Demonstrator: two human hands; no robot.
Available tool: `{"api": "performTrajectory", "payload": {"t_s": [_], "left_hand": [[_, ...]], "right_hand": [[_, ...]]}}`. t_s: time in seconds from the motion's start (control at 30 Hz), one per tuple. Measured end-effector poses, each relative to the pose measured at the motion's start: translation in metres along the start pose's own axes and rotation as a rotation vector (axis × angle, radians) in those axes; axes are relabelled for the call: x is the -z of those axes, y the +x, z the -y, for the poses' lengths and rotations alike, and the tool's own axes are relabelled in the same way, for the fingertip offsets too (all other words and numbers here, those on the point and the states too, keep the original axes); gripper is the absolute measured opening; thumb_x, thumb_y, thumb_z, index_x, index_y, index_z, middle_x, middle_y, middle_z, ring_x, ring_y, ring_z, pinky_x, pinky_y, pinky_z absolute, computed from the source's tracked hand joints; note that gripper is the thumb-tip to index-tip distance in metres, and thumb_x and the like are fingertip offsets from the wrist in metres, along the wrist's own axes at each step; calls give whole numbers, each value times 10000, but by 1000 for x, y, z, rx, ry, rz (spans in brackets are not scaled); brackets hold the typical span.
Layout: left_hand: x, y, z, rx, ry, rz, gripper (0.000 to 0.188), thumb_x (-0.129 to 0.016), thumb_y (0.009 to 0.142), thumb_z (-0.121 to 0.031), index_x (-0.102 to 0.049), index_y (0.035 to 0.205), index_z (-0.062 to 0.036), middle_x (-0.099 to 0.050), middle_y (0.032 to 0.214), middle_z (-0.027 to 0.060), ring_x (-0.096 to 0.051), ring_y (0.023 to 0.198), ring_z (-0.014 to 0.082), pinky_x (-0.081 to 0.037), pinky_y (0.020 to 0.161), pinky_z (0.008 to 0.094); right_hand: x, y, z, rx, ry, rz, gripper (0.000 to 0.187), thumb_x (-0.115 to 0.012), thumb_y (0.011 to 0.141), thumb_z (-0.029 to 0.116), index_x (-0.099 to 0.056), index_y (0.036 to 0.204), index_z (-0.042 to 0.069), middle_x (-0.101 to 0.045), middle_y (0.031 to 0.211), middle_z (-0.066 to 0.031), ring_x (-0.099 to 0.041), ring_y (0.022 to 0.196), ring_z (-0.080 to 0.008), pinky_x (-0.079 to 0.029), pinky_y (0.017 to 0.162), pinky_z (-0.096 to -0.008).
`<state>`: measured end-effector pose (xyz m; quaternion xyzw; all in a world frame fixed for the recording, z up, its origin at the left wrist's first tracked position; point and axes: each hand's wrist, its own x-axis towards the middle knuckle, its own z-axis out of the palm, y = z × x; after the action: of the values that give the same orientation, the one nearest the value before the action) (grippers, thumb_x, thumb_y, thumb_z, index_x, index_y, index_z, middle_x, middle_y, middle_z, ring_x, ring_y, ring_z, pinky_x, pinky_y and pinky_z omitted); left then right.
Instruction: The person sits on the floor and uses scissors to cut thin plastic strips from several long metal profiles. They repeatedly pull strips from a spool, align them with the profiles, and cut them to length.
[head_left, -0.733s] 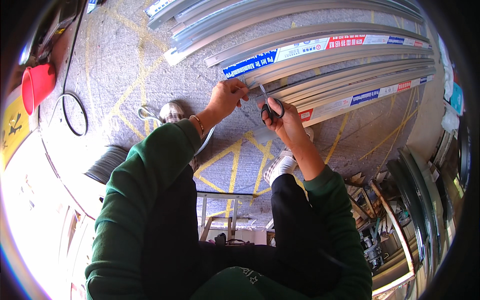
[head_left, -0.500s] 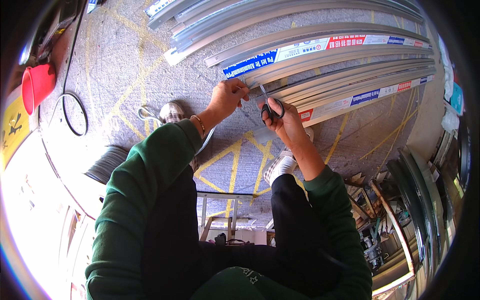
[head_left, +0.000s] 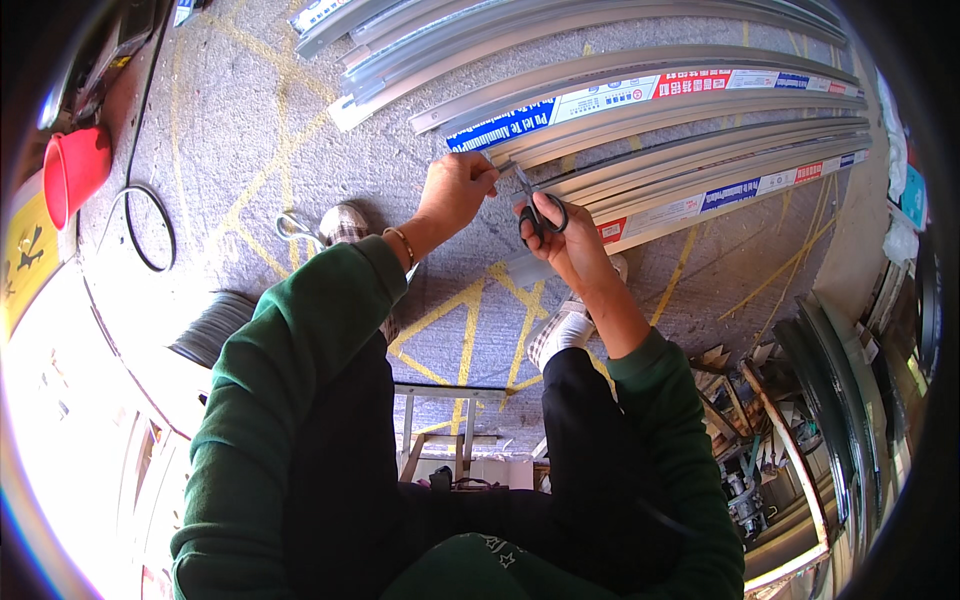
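Observation:
My left hand point(head_left: 455, 190) is closed in a pinch at the near end of an aluminium profile point(head_left: 560, 140). A thin grey strip point(head_left: 505, 166) sticks out from its fingertips; most of it is hidden by the fingers. My right hand point(head_left: 570, 240) grips a pair of scissors point(head_left: 541, 212) by the black handles, with fingers in the loops. The blades point up and left, close to the left fingertips and the strip. More profiles point(head_left: 640, 190) with blue, white and red printed film lie just beyond the right hand.
Further bundles of profiles point(head_left: 500, 35) lie at the far side. A grey coil point(head_left: 213, 328) and a loop of strip point(head_left: 293, 228) lie left of my shoes. A red bucket point(head_left: 77, 175) and black cable point(head_left: 150, 262) are farther left. A rusty frame point(head_left: 790, 455) stands right.
My left hand has shifted slightly up toward the profile end. The scissors have moved a little left and up, bringing their blades closer to the left fingertips.

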<state>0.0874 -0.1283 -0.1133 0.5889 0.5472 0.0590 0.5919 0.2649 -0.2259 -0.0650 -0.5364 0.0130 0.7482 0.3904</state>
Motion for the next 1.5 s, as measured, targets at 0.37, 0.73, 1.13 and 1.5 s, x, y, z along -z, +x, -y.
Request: {"api": "performTrajectory", "payload": {"t_s": [0.37,0.73,1.13,1.5], "left_hand": [[4,2,0,-10,61,32,211,-692,930,-200,-660,968,5,-729,743,89,-661,606,135,-529,571,286],[25,-9,-3,111,123,201,267,-639,953,-290,-673,993,-29,-743,803,101,-722,744,239,-564,722,369],[168,-84,32,-138,443,243,214,-685,837,-98,-689,1050,-80,-709,817,78,-688,788,197,-522,724,361],[271,-237,152,517,-119,-779,321,-669,969,-340,-673,869,-35,-561,641,-15,-503,567,63,-428,530,232]], "right_hand": [[2,4,2,95,-5,-87,337,-652,983,322,-678,1019,-11,-649,751,-15,-585,626,-67,-428,533,-174],[131,28,129,466,55,-445,284,-656,985,278,-642,1055,3,-651,831,-21,-596,694,-58,-444,551,-191],[56,2,59,252,-55,-170,380,-626,999,322,-641,1095,-45,-650,786,-61,-590,654,-94,-422,538,-219],[6,-15,25,119,-121,-32,359,-601,1011,330,-669,1055,-21,-648,756,-60,-592,612,-96,-431,520,-216]]}}
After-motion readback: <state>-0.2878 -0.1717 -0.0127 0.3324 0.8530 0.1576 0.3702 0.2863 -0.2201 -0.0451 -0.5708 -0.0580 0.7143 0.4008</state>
